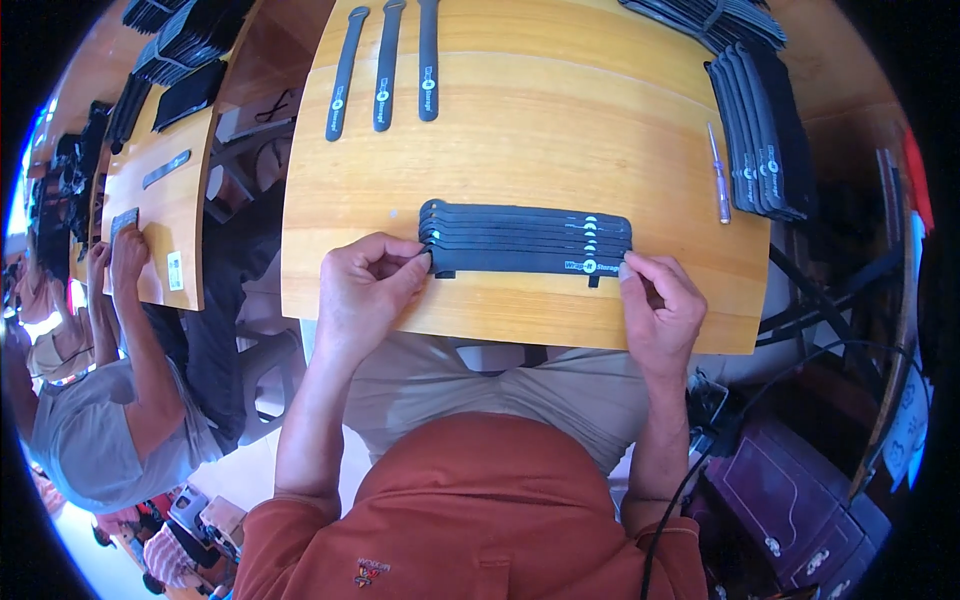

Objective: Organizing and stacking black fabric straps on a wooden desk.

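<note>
A fanned stack of black straps [520, 238] with rounded ends and pale printing lies across the near part of the wooden table [560, 130]. My left hand [368, 288] pinches the left end of the nearest strap between thumb and fingers. At the opposite end, my right hand [662, 308] grips the near right corner, its other fingers curled. Short dark tabs stick out below the stack's near edge close to both ends. Three single straps [383, 80] lie apart from one another toward the far left of the table.
A thin tool with a purple handle [722, 195] lies near the right edge. Beside it is a pile of black straps [765, 135], with a tied bundle [715, 22] farther back. Leftward, a co-worker [115, 420] handles a dark piece at another table [185, 235].
</note>
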A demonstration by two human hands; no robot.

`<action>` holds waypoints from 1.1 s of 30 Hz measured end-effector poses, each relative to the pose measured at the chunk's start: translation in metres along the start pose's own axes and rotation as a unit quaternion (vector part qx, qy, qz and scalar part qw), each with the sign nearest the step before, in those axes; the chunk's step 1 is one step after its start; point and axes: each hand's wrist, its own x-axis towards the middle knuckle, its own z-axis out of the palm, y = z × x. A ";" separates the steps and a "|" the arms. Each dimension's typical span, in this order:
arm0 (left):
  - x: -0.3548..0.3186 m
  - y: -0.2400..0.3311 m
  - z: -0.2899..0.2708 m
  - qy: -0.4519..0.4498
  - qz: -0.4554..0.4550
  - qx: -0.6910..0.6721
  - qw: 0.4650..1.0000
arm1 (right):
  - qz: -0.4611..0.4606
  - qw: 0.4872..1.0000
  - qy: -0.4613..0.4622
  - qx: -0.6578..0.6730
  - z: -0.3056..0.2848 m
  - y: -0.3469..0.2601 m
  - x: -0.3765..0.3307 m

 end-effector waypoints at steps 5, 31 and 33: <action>0.001 -0.004 0.000 -0.001 0.007 -0.005 1.000 | 0.004 1.000 -0.002 -0.007 -0.001 0.001 -0.001; -0.001 0.003 0.002 0.010 0.009 0.021 1.000 | -0.012 1.000 0.005 -0.021 0.001 -0.001 -0.003; -0.001 0.003 0.003 0.012 0.008 0.018 1.000 | -0.013 1.000 0.002 -0.028 0.000 -0.002 -0.003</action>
